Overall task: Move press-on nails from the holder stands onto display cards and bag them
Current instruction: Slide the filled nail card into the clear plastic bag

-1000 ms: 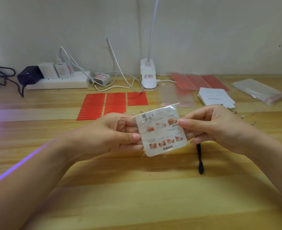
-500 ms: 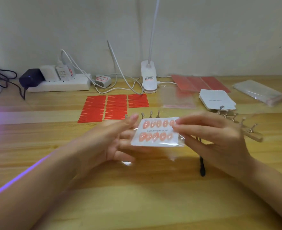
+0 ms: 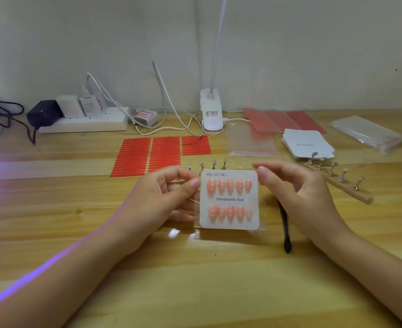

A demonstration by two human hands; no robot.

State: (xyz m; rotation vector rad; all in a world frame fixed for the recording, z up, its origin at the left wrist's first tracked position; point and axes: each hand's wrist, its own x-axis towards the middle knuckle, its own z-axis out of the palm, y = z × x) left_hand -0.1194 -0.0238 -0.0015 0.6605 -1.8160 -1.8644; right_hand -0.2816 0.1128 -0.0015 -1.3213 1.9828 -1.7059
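Observation:
A white display card (image 3: 229, 199) printed "Handmade Nail" carries two rows of peach press-on nails and sits inside a clear bag, upright and facing me. My left hand (image 3: 164, 197) pinches the bag's left edge, thumb in front and fingers behind. My right hand (image 3: 299, 192) has thumb and index finger at the bag's top right corner. A wooden holder stand (image 3: 337, 183) with bare metal clips lies to the right. More clips (image 3: 214, 164) of a second stand show just behind the card.
A black tool (image 3: 286, 233) lies under my right wrist. Red adhesive strips (image 3: 147, 157), a clear bag (image 3: 252, 140), a stack of white cards (image 3: 307, 144), a pack of bags (image 3: 368, 133), red sheets (image 3: 282, 120), a lamp clamp (image 3: 211, 114) and a power strip (image 3: 84, 124) fill the far side of the desk.
The bagged card was turned over from its printed back to the nail side. It now stands upright and lower, and my right hand's fingers have loosened to the top corner.

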